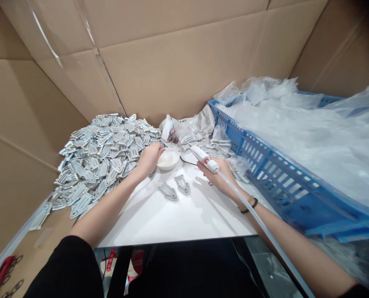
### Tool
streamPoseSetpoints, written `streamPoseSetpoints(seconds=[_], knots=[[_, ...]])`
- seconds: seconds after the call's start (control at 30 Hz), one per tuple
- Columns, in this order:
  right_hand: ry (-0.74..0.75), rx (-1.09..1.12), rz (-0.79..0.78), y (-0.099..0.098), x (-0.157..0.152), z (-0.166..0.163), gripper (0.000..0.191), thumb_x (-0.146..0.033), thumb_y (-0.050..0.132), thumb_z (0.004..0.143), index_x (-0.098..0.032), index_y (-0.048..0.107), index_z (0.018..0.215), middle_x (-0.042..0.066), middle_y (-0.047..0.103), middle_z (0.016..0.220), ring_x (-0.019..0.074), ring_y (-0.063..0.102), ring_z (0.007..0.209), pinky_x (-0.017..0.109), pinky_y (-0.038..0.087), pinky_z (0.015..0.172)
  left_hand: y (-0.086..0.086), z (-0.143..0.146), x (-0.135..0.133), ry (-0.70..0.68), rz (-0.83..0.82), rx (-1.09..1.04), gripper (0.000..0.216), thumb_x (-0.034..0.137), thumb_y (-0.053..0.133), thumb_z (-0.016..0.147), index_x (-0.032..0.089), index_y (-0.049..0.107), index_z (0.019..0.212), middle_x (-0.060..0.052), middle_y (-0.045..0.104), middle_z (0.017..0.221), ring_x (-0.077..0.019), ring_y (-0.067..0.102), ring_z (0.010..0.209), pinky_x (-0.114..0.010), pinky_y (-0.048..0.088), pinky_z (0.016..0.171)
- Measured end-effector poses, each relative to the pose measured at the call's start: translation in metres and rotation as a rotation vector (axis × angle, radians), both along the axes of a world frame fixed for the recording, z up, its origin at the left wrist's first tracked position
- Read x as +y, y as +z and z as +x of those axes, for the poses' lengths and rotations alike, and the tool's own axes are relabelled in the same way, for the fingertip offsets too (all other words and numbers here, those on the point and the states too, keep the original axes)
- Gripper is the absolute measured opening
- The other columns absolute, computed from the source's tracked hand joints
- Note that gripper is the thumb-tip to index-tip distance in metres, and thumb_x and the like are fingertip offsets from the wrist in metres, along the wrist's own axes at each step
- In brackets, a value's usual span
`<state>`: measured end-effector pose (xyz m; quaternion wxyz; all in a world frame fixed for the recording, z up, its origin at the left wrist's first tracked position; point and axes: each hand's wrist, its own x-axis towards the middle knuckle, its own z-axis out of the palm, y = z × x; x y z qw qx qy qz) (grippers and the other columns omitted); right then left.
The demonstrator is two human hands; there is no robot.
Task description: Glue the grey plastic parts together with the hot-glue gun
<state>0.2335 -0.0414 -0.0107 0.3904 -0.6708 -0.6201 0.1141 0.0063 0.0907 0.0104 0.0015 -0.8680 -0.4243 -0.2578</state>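
Note:
My left hand (149, 159) is closed at the left rim of a small white bowl (168, 162). Its fingertips are pinched, and I cannot make out what is in them. My right hand (221, 174) grips a white handheld tool (203, 157) with a red mark and a pale hose (249, 211) trailing down past the forearm. A thin dark line runs from near the tool towards the bowl. Two flat grey slotted plastic parts lie side by side on the white tabletop (159, 225): a left one (167, 191) and a right one (182, 185).
A big heap of similar grey parts (104, 153) is piled on the left. At right, a blue crate (259, 159) is filled with clear plastic bags (321, 140). Crumpled printed bags (187, 126) lie at the back. Cardboard walls (184, 66) enclose the table. A red tool (0, 275) sits lower left.

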Motion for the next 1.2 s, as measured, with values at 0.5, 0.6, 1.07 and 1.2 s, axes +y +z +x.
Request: streamPoseSetpoints(seconds=[0.5,0.6,1.07,1.2], knots=[[-0.043,-0.020,-0.011,0.002,-0.001,0.001,0.028,-0.033,0.059,0.086,-0.015,0.064,0.065,0.004,0.066,0.060,0.0149,0.064,0.058,0.023,0.035,0.053,-0.027,-0.005,-0.077,-0.556,0.137,0.017,0.024,0.024,0.043,0.098,0.019,0.066,0.097,-0.009,0.072,0.096,-0.0182,0.068,0.088,-0.029,0.055,0.074],[-0.053,-0.038,-0.005,0.003,-0.002,0.001,0.033,-0.036,0.056,0.088,-0.015,0.062,0.063,0.005,0.065,0.060,0.0161,0.065,0.060,0.023,0.034,0.053,-0.033,-0.002,-0.080,-0.496,-0.055,-0.148,0.018,0.028,0.048,0.097,0.020,0.064,0.099,-0.007,0.072,0.093,-0.0162,0.068,0.084,-0.028,0.056,0.075],[-0.058,-0.024,-0.009,0.005,-0.003,0.001,0.031,-0.033,0.059,0.086,-0.016,0.058,0.060,0.003,0.064,0.059,0.0152,0.065,0.061,0.023,0.034,0.054,-0.044,0.010,-0.069,-0.404,-0.136,-0.079,0.024,0.022,0.051,0.090,0.019,0.068,0.107,-0.010,0.063,0.102,-0.0174,0.061,0.080,-0.032,0.054,0.075],[-0.012,0.010,0.023,0.002,-0.002,0.001,0.030,-0.033,0.058,0.086,-0.016,0.060,0.062,0.003,0.064,0.058,0.0139,0.062,0.056,0.023,0.034,0.053,-0.033,0.006,-0.071,-0.542,-0.136,0.138,0.042,0.013,0.043,0.089,0.021,0.059,0.126,-0.012,0.056,0.128,-0.0237,0.054,0.108,-0.041,0.047,0.095]])
